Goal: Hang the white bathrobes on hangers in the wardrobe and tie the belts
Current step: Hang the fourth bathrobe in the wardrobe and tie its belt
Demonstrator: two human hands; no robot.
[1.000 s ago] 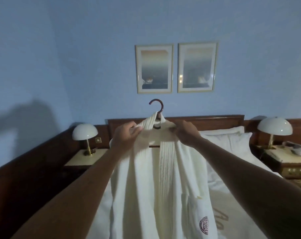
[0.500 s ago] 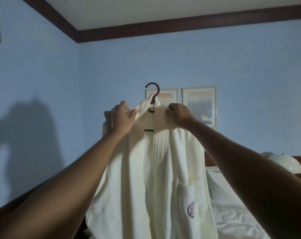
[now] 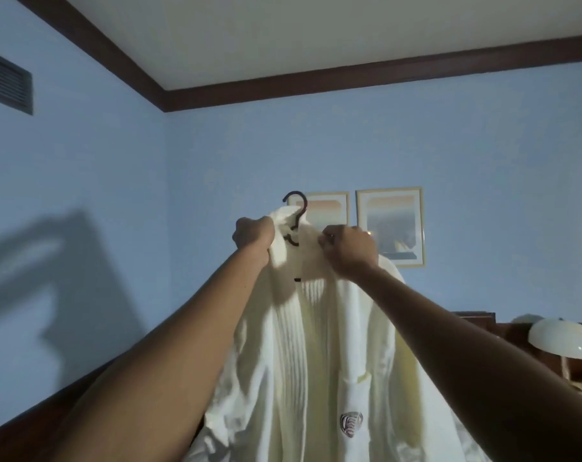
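- White bathrobe [image 3: 316,355] is on a dark hanger [image 3: 296,213], held up in front of the blue wall [image 3: 149,201] at arm's length, nowhere near a wardrobe in this view.
- left hand [image 3: 253,232]: fingers curled tight into the collar fabric on the left of the hanger neck, gripping it; fingertips hidden in the cloth.
- right hand [image 3: 348,249]: fingers bunched, pinching the collar fabric on the right of the hanger neck; thumb-side tips pressed into the cloth.
- Hanger hook sticks up just above and between both sets of fingers, free, hooked on nothing.
- Robe body hangs straight down below the fingers, front open, ribbed lapels running down the middle; red crest [image 3: 351,425] on the chest pocket, well below the right hand.
- Belt: cannot tell where it is.
- Behind the fingers: two framed pictures [image 3: 391,225] on the wall; lamp [image 3: 564,338] low right; vent [image 3: 6,83] high left.
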